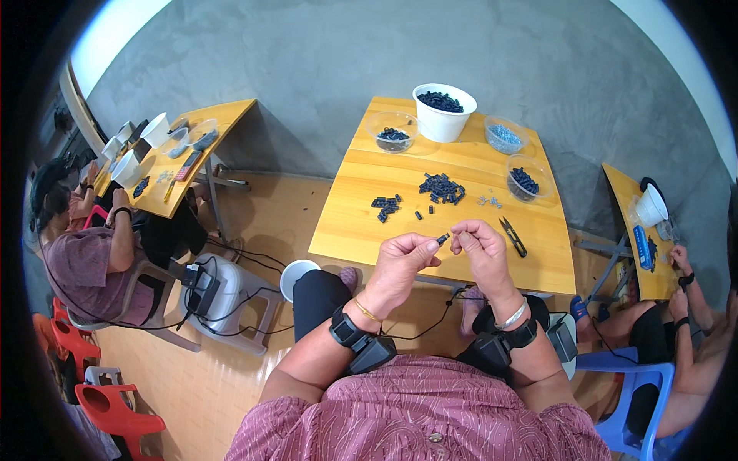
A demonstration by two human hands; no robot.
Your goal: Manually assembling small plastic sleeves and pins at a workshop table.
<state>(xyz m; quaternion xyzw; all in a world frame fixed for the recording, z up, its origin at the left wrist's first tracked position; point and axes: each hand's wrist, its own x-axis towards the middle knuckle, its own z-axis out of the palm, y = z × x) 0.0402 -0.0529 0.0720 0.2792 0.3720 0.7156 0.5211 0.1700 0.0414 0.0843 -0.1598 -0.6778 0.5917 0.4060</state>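
Between the thumb and index finger of my left hand (401,265) is a small black cylindrical part (442,239). My right hand (478,250) is pinched close beside the part's end; whatever its fingertips grip is too small to make out. Beyond my hands, a pile of black cylindrical parts (441,188) and a smaller group of the same parts (385,206) lie on the wooden table (346,238). A scatter of tiny silvery pieces (490,201) lies to the right. Black pointed snips (513,238) rest beside my right hand.
A white bucket (442,123) of black parts stands at the table's back. Around it are clear bowls, one with dark rings (393,138), one with silvery-blue pieces (504,137) and one with black parts (524,181). People work at tables on both sides. Cables (246,253) run at left.
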